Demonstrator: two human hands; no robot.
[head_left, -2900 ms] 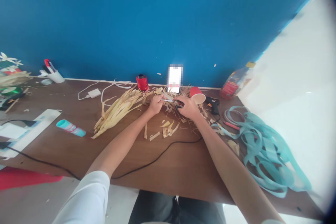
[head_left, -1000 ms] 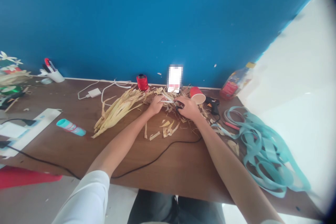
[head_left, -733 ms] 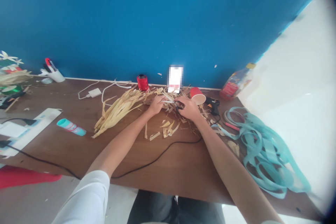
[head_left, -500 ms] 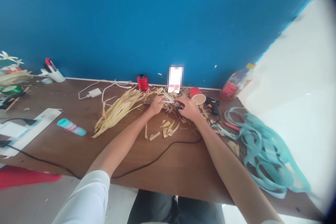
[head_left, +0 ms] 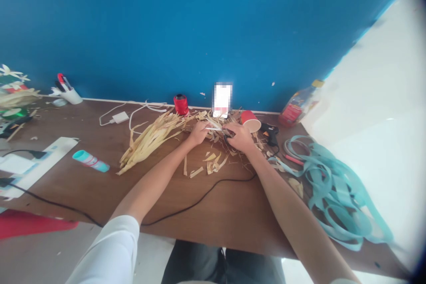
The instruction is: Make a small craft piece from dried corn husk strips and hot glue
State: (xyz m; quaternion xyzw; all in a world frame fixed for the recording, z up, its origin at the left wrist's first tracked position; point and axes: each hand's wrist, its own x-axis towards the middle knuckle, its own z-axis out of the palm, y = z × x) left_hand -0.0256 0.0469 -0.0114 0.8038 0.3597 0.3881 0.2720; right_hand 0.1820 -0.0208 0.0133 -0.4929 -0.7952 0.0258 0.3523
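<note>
Craft workshop: glue gun (head_left: pixel 270 131), husk scraps (head_left: pixel 213 162).

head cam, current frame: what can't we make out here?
Head view only:
Tool in right hand: fingers cover it, too small to identify.
Strip pinched by left hand: tiny, shape unclear.
Screen at wall: blurred out.
Bottle label: lens-edge blur.
Craft pile: cut by left edge.

The brown wooden tabletop (head_left: pixel 233 217) looks smooth with a faint sheen. Left of the red paper cup (head_left: pixel 250 120), the pale dried leaf strips (head_left: pixel 149 140) are matt and fibrous, and the black-handled scissors (head_left: pixel 220 130) show bare metal blades. Right of it, teal ribbon loops (head_left: pixel 333 186) look smooth and slightly glossy.
</note>
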